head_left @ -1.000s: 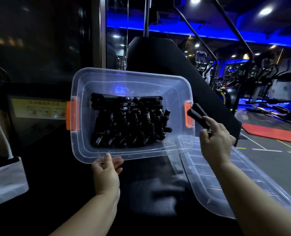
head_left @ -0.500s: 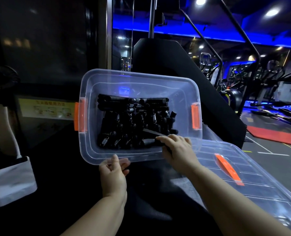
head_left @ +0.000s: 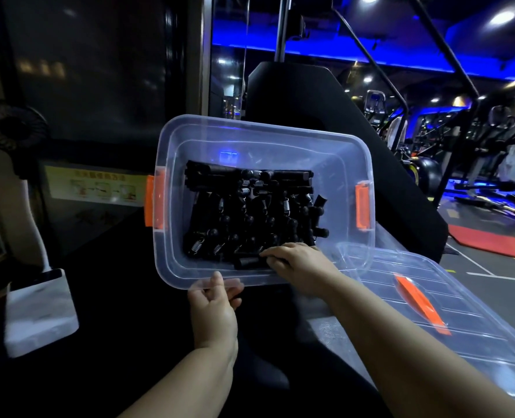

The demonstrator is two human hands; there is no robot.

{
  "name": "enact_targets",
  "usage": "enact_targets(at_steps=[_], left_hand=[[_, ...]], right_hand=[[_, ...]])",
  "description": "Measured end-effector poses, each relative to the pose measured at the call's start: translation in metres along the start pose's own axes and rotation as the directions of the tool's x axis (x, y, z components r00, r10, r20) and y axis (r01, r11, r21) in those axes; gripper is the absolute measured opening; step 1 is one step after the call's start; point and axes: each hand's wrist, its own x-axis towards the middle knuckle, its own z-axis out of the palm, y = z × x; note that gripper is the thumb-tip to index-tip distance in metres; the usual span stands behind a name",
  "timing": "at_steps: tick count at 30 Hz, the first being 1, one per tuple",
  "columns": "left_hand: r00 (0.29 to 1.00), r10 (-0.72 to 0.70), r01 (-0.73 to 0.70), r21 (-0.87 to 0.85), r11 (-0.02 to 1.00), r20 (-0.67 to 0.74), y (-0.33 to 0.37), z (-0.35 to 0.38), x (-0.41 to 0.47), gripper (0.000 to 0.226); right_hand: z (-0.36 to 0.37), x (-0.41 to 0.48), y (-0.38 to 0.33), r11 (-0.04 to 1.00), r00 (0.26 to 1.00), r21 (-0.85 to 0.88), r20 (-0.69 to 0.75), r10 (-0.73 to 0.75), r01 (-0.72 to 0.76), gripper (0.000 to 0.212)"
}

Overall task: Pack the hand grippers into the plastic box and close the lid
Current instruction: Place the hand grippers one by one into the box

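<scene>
A clear plastic box with an orange latch at each end stands tilted toward me. Inside lies a pile of black hand grippers with steel springs. My left hand pinches the box's near rim, thumb on top. My right hand reaches over the near wall into the box. Its fingers curl over one black hand gripper at the pile's near edge. The clear lid lies flat to the right of the box, apart from it, with an orange handle on top.
A small black fan on a white base stands at the left. A black machine panel rises behind the box. Gym machines and a red mat fill the far right floor.
My right hand carried a hand gripper from beside the box's right latch into the box and lowered it onto the pile's near edge. My left hand kept its hold on the rim.
</scene>
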Motion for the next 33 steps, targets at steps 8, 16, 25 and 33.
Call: enact_targets(at_steps=[8, 16, 25, 33], left_hand=[[1.000, -0.006, 0.006, 0.000, 1.000, -0.017, -0.001, 0.001, 0.000, 0.011], [1.000, 0.003, -0.003, 0.019, 1.000, -0.017, 0.001, 0.001, -0.002, 0.011], [1.000, 0.011, -0.011, 0.030, 1.000, -0.001, 0.002, 0.000, -0.003, 0.010], [1.000, 0.013, -0.013, 0.027, 1.000, 0.000, 0.002, -0.001, -0.002, 0.011]], right_hand=[[-0.002, 0.009, -0.001, 0.997, 0.988, 0.006, 0.134, 0.081, -0.082, 0.041], [0.005, 0.001, -0.004, 0.984, 0.983, 0.046, -0.060, 0.172, -0.170, 0.044], [0.005, -0.012, 0.015, 0.993, 0.879, 0.076, -0.461, 0.119, -0.095, 0.046], [-0.018, -0.022, 0.061, 0.837, 0.570, 0.320, -0.619, 0.540, -0.445, 0.045]])
